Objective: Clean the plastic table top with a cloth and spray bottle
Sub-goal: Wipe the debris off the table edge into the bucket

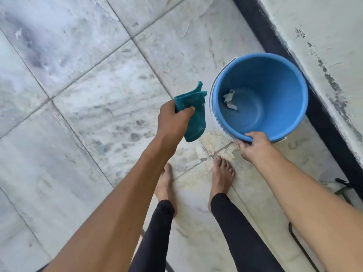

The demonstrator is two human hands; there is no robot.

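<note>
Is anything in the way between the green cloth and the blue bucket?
Nothing visible. The cloth hangs from the left hand right beside the bucket, which is open on top. The right hand grips its near rim, away from the cloth.

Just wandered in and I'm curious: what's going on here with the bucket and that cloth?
A person stands barefoot on a marble tile floor, looking down. Their left hand holds a teal cloth that hangs just beside a blue bucket. Their right hand grips the bucket's near rim. A few pale scraps lie at the bottom of the bucket. No table or spray bottle is in view, so the wiping itself is not under way in this picture.
</note>
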